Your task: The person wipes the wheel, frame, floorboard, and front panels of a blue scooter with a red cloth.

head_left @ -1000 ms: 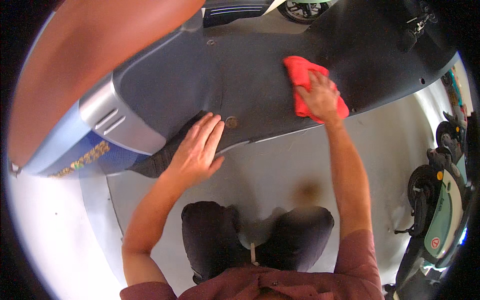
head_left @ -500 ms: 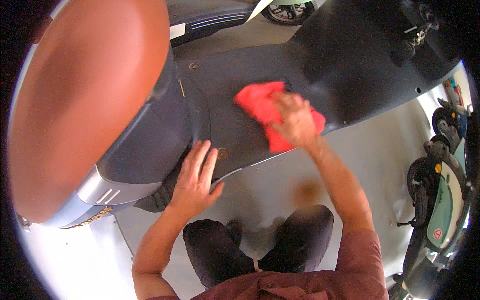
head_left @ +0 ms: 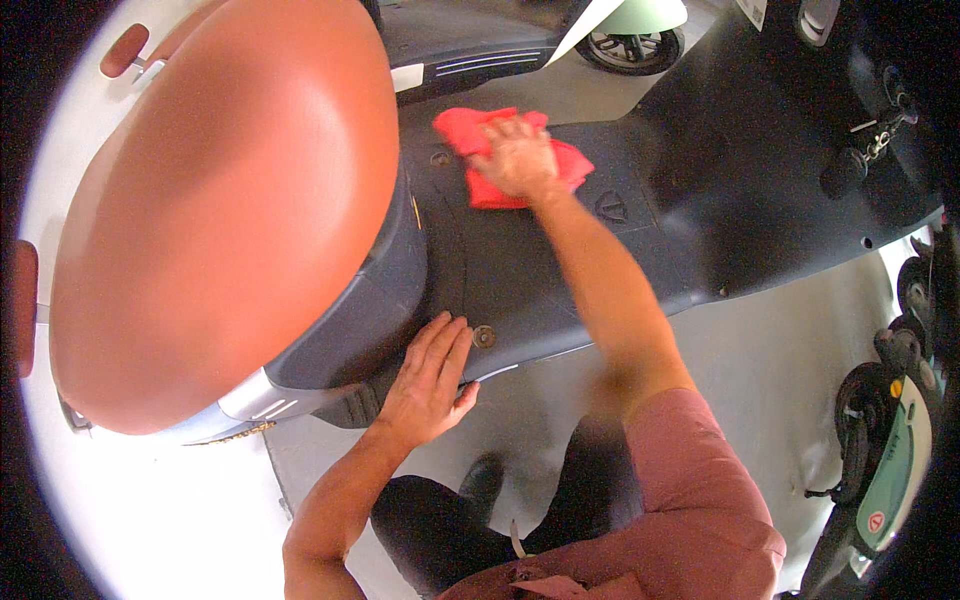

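I see a scooter's dark grey floorboard (head_left: pixel 540 272) beside its brown padded seat (head_left: pixel 225 190). My right hand (head_left: pixel 515 155) is pressed on a red cloth (head_left: pixel 570 170) at the far side of the floorboard, its fingers spread over the cloth and slightly blurred. My left hand (head_left: pixel 432 375) rests on the near edge of the floorboard below the seat's base (head_left: pixel 350 330), fingers lying flat beside a round metal fitting (head_left: pixel 483 336). Both arms reach in from the lower edge.
A second scooter stands behind, with a black-spoked wheel (head_left: pixel 635 50) and pale green fender (head_left: pixel 645 15). More scooters (head_left: pixel 890 460) line the right side. Keys (head_left: pixel 880 140) hang at the dark front panel. Grey floor (head_left: pixel 750 400) shows beneath, with my dark-trousered knees near the floorboard.
My right hand and the cloth have moved leftward and away from me to the floorboard's far edge. The view has shifted, bringing more of the seat in. My left hand still rests near the edge.
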The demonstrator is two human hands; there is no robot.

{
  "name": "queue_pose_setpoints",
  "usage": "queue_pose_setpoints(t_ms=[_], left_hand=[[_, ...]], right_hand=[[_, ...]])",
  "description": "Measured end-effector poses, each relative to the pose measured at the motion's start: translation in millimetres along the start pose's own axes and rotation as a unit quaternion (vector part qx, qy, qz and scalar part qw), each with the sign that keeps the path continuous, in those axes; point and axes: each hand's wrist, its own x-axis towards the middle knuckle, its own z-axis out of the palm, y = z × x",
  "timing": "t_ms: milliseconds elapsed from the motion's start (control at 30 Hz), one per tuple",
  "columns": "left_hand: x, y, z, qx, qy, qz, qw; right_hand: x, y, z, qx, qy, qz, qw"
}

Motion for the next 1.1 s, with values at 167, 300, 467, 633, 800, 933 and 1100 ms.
queue_pose_setpoints(t_ms=[167,300,467,633,800,933,1100], left_hand=[[-5.2,-2.6,3.8,0.018,0.007,-0.012,1.0],[-6.5,-1.3,0.1,0.022,0.01,-0.01,1.0],[-8.4,-4.1,3.7,0.013,0.011,-0.018,1.0],[-0.5,3.6,-4.2,0.015,0.011,-0.026,0.999],[-0.8,3.4,1.6,0.039,-0.008,-0.039,0.998],[-4.0,4.2,4.7,0.029,0.002,-0.035,0.999],[-5.5,3.8,3.5,0.044,0.007,-0.042,0.998]], right_hand=[[-65.1,-62.2,-10.0,0.072,0.059,-0.135,0.986],[-165.8,-36.3,-33.8,0.12,0.049,-0.211,0.969],[-236.1,-1.4,-64.5,0.073,-0.034,-0.192,0.978],[-131.5,-29.7,-26.7,0.101,0.006,-0.175,0.979],[-7.1,-86.8,1.6,0.127,0.012,-0.144,0.981],[24.7,-85.1,5.3,0.127,0.002,-0.13,0.983],[9.3,-4.8,15.2,0.084,0.024,-0.041,0.995]])
